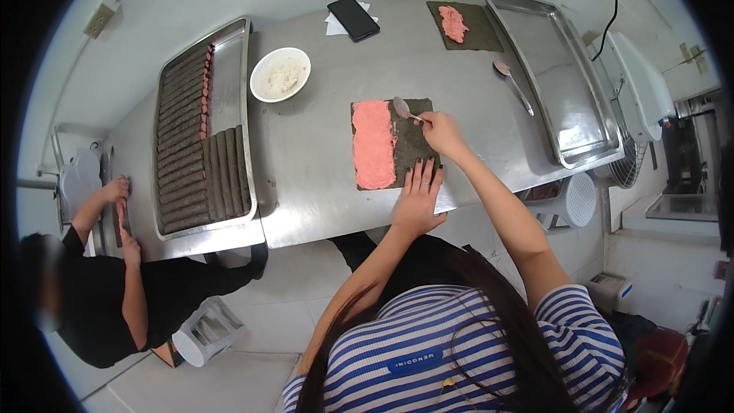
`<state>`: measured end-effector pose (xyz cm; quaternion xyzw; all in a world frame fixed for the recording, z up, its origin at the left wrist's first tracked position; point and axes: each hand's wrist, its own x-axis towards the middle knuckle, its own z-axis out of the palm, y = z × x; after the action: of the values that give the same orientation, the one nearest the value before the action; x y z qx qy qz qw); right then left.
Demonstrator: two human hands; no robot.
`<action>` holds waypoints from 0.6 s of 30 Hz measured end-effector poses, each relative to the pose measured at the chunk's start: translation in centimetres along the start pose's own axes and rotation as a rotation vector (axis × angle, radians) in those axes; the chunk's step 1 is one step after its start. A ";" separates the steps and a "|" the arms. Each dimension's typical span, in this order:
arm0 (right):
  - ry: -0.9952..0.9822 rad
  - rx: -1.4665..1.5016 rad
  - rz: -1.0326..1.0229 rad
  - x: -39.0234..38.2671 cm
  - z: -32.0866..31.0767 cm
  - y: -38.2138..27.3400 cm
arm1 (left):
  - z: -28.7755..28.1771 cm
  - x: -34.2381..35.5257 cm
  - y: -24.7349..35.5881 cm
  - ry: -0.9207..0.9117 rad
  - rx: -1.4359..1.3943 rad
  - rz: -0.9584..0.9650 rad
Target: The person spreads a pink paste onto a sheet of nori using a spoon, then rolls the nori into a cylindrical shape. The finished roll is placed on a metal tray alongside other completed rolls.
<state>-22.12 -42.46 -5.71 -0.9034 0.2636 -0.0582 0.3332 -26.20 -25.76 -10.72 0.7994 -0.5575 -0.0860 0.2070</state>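
Observation:
In front of me a dark green seaweed sheet [417,138] lies flat on the steel table. Pink minced paste [373,145] covers its left half in a smooth layer. My right hand [442,136] is closed on the handle of a metal spoon [401,108], whose bowl rests at the paste's upper right edge. My left hand [419,197] lies with fingers stretched out on the sheet's lower right part, holding nothing.
Farther right lie a second seaweed sheet [482,37] with a paste lump [453,24], another spoon [521,94] and a steel tray [566,99]. A white bowl [280,75], a phone [353,18] and a tray of dark rolls [183,176] stand leftward. A co-worker [115,283] handles a pink-edged strip at far left.

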 end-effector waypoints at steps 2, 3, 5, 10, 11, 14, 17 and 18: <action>-0.008 -0.018 0.046 0.8 0.4 0.1 | 0.2 0.7 0.3 -0.023 -0.033 -0.002; 0.005 -0.038 0.039 1.0 0.7 0.2 | 0.3 1.1 0.3 -0.015 -0.061 0.003; 0.030 -0.058 0.034 1.1 1.3 0.1 | 0.2 1.6 0.4 -0.010 -0.087 -0.018; 0.040 -0.079 0.029 1.6 2.0 -0.2 | -0.4 2.1 0.5 -0.050 -0.078 -0.054; 0.041 -0.092 0.026 1.6 1.9 -0.5 | -0.5 2.1 0.5 -0.060 -0.073 -0.048; 0.017 -0.127 0.025 1.7 1.3 -1.5 | -0.6 2.2 0.4 -0.078 -0.074 -0.031; -0.068 -0.162 0.021 1.1 0.6 -1.8 | -0.7 2.2 0.3 -0.075 -0.101 -0.023; -0.098 -0.175 0.012 0.6 0.4 -1.7 | -0.7 2.2 0.3 -0.080 -0.105 -0.021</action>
<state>-20.77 -41.41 -5.01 -0.9292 0.2563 0.0111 0.2659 -25.40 -27.69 -9.79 0.7890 -0.5517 -0.1490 0.2256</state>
